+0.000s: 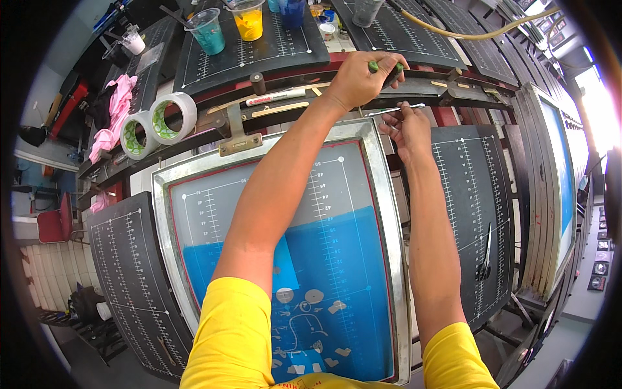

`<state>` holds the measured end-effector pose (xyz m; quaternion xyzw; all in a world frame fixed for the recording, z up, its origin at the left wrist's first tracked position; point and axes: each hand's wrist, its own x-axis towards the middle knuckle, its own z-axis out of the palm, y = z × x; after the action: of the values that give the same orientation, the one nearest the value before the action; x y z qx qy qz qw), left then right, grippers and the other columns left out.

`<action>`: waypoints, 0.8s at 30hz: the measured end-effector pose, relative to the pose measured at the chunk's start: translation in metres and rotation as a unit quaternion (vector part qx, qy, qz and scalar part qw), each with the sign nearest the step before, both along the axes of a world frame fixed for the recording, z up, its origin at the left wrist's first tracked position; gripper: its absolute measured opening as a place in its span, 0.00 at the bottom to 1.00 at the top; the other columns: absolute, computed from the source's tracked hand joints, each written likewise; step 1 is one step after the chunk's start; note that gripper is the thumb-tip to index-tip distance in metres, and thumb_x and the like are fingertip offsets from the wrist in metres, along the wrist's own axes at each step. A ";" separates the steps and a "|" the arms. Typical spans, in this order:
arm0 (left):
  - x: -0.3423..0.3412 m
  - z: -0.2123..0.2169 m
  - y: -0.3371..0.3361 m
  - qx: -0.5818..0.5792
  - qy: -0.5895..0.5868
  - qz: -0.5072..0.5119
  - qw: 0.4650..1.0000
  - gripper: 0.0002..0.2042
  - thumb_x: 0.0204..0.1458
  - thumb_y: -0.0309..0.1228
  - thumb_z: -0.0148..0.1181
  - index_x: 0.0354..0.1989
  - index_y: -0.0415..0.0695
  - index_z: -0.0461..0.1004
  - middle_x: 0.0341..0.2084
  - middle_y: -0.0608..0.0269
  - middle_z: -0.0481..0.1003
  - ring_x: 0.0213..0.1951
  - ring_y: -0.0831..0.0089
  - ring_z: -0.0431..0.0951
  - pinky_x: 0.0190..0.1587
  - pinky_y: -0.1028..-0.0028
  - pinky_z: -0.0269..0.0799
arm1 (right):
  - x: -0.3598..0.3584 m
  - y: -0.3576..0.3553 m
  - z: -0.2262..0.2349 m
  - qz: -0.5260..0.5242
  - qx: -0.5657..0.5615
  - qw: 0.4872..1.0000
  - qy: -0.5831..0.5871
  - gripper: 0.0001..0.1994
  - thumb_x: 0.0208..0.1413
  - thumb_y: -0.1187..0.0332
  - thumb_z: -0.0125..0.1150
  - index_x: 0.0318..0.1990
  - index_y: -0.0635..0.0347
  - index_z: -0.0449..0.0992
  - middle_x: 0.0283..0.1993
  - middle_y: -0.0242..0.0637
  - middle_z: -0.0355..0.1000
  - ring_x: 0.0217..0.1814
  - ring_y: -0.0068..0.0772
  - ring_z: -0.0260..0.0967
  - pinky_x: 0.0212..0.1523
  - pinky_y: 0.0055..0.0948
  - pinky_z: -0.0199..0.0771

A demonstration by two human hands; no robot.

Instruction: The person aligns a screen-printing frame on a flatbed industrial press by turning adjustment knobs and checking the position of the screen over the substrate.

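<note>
My left hand [364, 79] is closed round a tool with a green-and-black handle [393, 76] above the dark rail; its working end is hidden. Just below and to the right, my right hand [411, 129] pinches a slim silver wrench [383, 112] lying along the rail. Under my left forearm is a screen printing frame [387, 240] with a metal border. Its mesh is partly blue, with pale cut-out shapes near my body. A metal hinge clamp [240, 144] grips the frame's far edge.
Two tape rolls [173, 118], a white marker [276, 97] and a pink cloth [115, 110] lie on the far rail at left. Cups of teal paint [207, 39] and yellow paint [248, 24] stand beyond. Black scissors [484, 262] rest on the right board [457, 194]. Another frame [551, 188] leans at far right.
</note>
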<state>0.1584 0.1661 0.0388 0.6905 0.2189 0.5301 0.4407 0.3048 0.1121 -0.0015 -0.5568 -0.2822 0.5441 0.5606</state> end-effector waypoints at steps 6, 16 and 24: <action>0.000 0.000 0.000 -0.005 -0.002 -0.004 1.000 0.20 0.66 0.41 0.46 0.41 0.35 0.77 0.27 0.63 0.77 0.30 0.77 0.76 0.38 0.77 0.72 | 0.010 0.011 -0.007 0.021 -0.061 0.998 0.026 0.10 0.66 0.68 0.46 0.43 0.69 0.65 0.37 0.43 0.68 0.34 0.33 0.73 0.30 0.30 0.81; 0.000 0.000 0.000 -0.010 -0.005 -0.011 1.000 0.18 0.66 0.39 0.45 0.42 0.35 0.76 0.29 0.63 0.77 0.31 0.76 0.77 0.39 0.77 0.73 | 0.022 0.026 -0.019 0.054 -0.133 0.990 0.002 0.08 0.65 0.71 0.47 0.43 0.69 0.67 0.34 0.44 0.73 0.28 0.31 0.75 0.22 0.24 0.80; 0.001 -0.002 0.003 -0.008 -0.002 -0.011 1.000 0.20 0.66 0.40 0.44 0.41 0.35 0.76 0.29 0.62 0.77 0.31 0.76 0.77 0.40 0.76 0.74 | 0.019 0.021 -0.006 0.058 -0.091 0.994 -0.017 0.09 0.65 0.70 0.49 0.43 0.70 0.68 0.36 0.47 0.74 0.29 0.32 0.76 0.21 0.24 0.79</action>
<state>0.1599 0.1687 0.0367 0.6879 0.2148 0.5250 0.4528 0.3242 0.1329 -0.0077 -0.5975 -0.2727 0.5897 0.4700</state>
